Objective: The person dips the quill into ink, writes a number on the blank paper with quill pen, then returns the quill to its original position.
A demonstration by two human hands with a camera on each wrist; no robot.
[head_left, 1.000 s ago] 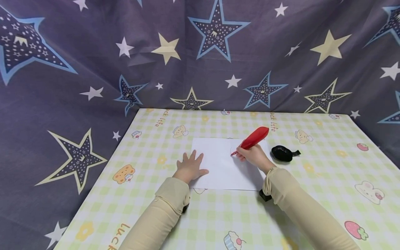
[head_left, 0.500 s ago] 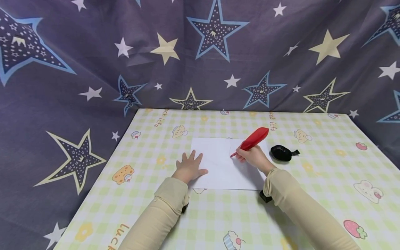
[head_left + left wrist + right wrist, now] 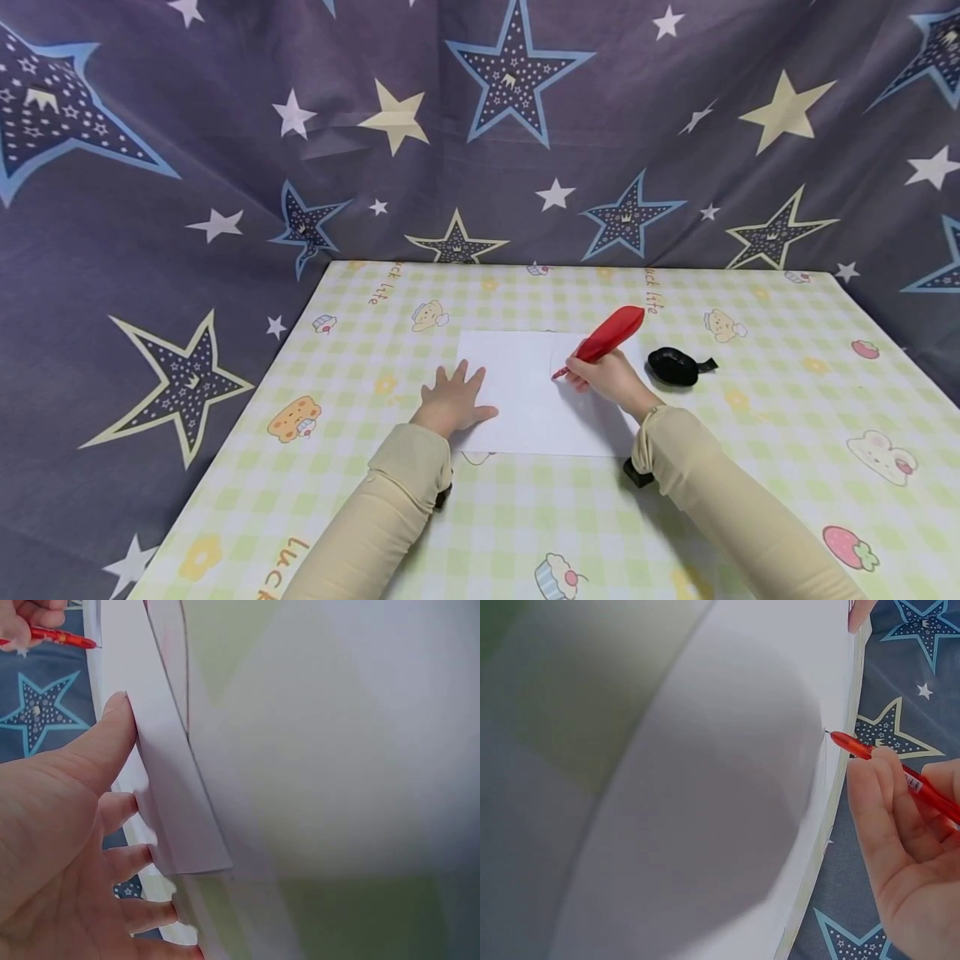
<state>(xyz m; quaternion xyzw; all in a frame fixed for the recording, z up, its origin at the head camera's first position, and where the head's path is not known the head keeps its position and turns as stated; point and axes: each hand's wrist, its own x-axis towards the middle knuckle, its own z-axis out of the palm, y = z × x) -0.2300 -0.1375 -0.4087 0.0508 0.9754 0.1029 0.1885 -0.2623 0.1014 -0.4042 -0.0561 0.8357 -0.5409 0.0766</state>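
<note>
A white sheet of paper [image 3: 517, 421] lies flat on the table. Spread fingers of my left hand [image 3: 452, 402] rest on its left side, the thumb pointing right. My right hand [image 3: 611, 379] pinches a red feather pen [image 3: 611, 333] over the sheet's right half, with the red plume slanting up to the right. In the right wrist view the tip of the pen [image 3: 847, 744] meets the paper [image 3: 780, 667] at a thin faint line. The left wrist view shows my left hand [image 3: 67, 825] with its thumb and fingertips along the paper [image 3: 169, 787].
A black oval object with a short strap [image 3: 672, 367] lies right of the paper. The table [image 3: 360, 500] has a green checked cover with printed cartoons. Behind it and on the left hangs a dark star-patterned cloth [image 3: 225, 150].
The pen tip has moved slightly down toward me on the paper, and the faint curved line behind it has grown longer. My left hand stays in place on the sheet.
</note>
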